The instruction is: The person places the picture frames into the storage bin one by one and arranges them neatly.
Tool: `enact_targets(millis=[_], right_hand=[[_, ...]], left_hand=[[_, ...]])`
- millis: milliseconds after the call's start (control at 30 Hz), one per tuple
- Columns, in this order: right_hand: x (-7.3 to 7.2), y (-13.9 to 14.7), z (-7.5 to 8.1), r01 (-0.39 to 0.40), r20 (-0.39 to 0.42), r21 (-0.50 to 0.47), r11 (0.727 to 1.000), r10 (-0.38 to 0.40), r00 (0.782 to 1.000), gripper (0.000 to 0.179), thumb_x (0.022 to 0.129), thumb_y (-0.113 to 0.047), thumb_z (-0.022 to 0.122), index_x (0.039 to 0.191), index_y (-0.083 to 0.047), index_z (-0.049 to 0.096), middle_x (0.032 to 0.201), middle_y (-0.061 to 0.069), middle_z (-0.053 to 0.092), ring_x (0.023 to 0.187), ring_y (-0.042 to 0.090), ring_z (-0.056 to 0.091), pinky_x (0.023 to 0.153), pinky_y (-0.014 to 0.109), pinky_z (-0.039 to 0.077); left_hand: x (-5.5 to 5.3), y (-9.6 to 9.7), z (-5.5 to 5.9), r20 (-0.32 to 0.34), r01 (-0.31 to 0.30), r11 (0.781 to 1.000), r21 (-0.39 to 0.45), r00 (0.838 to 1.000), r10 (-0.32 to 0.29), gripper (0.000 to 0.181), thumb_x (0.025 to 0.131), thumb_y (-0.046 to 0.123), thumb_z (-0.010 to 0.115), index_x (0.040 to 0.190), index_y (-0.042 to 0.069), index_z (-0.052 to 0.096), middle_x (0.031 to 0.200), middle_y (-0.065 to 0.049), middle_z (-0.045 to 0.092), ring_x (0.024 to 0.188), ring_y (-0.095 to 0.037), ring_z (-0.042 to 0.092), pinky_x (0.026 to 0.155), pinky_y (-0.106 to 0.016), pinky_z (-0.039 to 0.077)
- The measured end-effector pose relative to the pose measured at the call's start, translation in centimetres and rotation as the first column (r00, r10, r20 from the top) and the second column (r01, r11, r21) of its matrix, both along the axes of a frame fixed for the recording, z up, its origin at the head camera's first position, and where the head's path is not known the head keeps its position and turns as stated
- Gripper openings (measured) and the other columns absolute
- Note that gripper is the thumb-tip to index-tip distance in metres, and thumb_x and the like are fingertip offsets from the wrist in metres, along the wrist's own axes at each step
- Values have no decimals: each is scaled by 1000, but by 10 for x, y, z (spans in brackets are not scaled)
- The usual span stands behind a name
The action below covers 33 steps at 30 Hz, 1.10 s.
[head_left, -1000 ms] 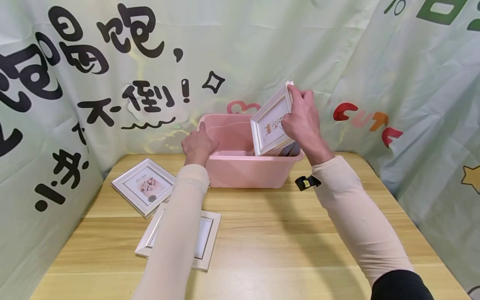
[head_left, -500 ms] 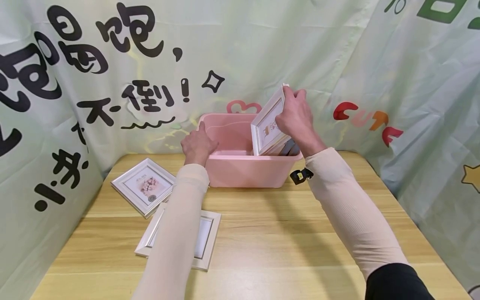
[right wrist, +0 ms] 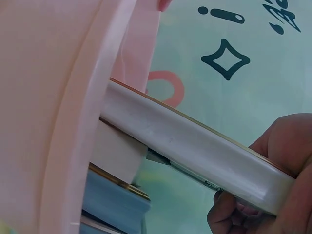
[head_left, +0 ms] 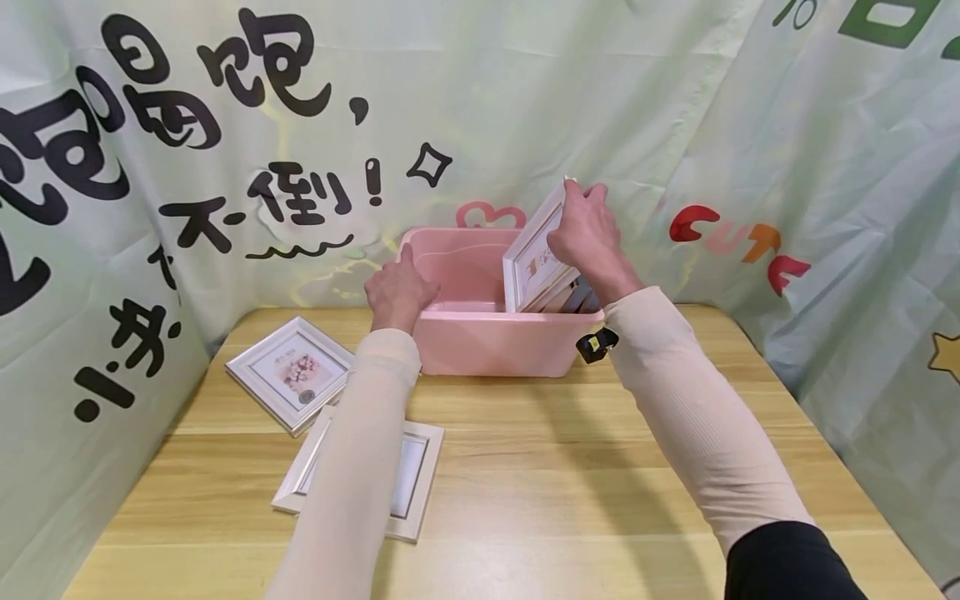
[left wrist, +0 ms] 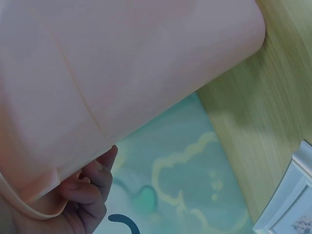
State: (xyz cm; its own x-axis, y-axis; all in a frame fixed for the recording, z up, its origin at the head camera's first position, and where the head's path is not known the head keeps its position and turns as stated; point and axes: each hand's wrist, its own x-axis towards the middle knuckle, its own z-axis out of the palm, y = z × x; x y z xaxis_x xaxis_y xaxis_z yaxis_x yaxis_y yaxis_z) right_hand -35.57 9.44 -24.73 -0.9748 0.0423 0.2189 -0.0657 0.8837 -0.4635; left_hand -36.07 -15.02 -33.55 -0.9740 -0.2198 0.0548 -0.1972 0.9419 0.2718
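My left hand grips the left rim of a pink plastic tub. In the left wrist view, its curled fingers are hooked beneath the lip. My right hand holds the upper part of a white picture frame, which leans to the right with its lower end inside the tub. From the right wrist, the thumb and fingers wrap the frame's outer end. A cream edge and a blue frame edge show beside it in the tub. The tub's front wall hides their lower parts.
On the wooden table, a silver-white picture frame with a flower print lies left of the tub. Another pale frame lies nearer, partly covered by the left forearm. A printed cloth hangs close behind the tub.
My right hand has moved a little down and to the left, and the white picture frame has sunk slightly lower in the tub. The left hand keeps its hold on the rim.
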Motion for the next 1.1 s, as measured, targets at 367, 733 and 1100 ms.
enact_targets(millis=[367,733,1100], right_hand=[[-7,-5,-8,-9,22,17,1000,9,1000,78,84,-12,54,155,-18,22,138,23,33,105,42,52,88,53,46],[-15,-10,-20,-7,52,-18,1000,7,999,77,85,-11,55,154,-17,23,139,24,32,106,42,51,90,52,46],[-21,-16,-30,-22,26,-48,999,23,999,78,83,-6,57,153,-11,25,135,26,33,105,41,51,93,48,47]], left_hand=[[0,-1,-1,5,-3,1000,-5,1000,3,85,86,53,58,154,20,20,103,-21,64,93,-40,64,78,-46,49],[1,1,-1,5,-4,1000,-3,1000,4,83,86,54,58,153,20,21,110,-22,63,94,-39,64,80,-45,49],[-1,1,-2,6,-5,1000,15,1000,4,84,85,52,60,153,20,20,115,-22,62,98,-41,63,82,-47,48]])
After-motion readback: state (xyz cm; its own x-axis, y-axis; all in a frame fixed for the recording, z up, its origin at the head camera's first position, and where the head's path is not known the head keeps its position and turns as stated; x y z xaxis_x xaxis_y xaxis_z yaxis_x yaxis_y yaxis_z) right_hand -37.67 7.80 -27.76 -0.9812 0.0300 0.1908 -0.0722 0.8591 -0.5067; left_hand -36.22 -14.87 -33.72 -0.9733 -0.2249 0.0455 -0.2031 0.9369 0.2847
